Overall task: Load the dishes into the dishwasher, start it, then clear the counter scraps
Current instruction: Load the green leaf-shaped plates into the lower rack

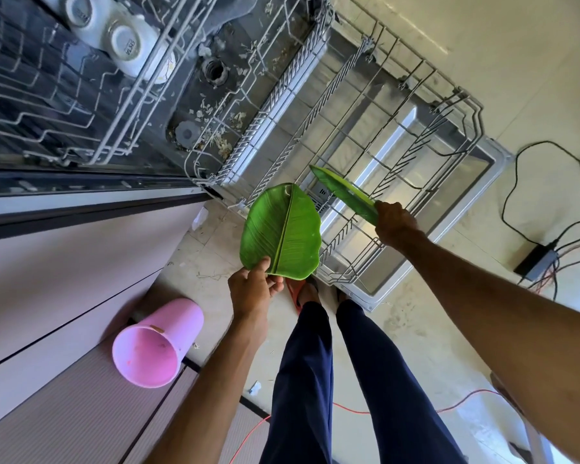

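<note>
I stand over an open dishwasher with its lower rack pulled out over the lowered door. My left hand pinches the near edge of a green leaf-shaped plate, held face up beside the rack's near corner. My right hand grips a second green leaf plate, seen edge-on and tilted over the rack's near end. The lower rack holds no dishes. White cups sit upside down in the upper rack at the top left. Food scraps litter the dishwasher floor.
A pink bucket stands on the floor at the lower left, against the cabinet front. Black cables and a power adapter lie on the floor at the right. A red cable runs behind my legs. My feet stand at the door's near edge.
</note>
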